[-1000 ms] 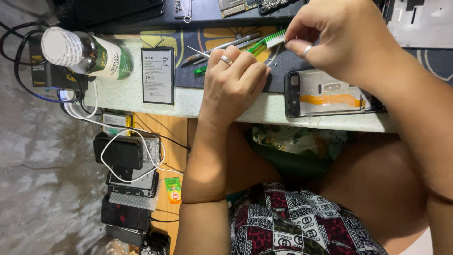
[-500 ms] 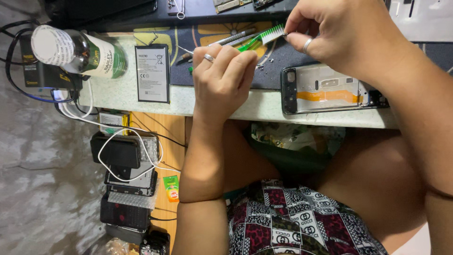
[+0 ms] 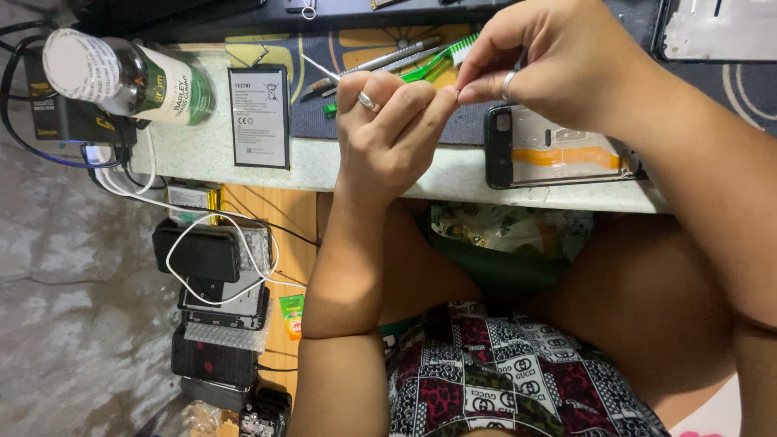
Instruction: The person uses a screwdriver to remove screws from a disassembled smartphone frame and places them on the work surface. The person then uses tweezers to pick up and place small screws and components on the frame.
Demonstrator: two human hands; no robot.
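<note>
A pale speckled tabletop [image 3: 324, 166] runs across the scene, with a dark mat on it. Above its edge the left hand [image 3: 392, 129] and right hand [image 3: 558, 61] meet, fingers pinched together on something too small to make out. Just under the right hand lies an opened phone [image 3: 558, 150] with an orange strip inside. A green brush [image 3: 441, 61] and tweezers sit behind the hands. Farther left lie a flat battery [image 3: 259, 117] and a bottle [image 3: 121, 77] on its side.

Green toothbrush [image 3: 441, 61], orange flex in black phone [image 3: 558, 150], white battery [image 3: 259, 117]
</note>
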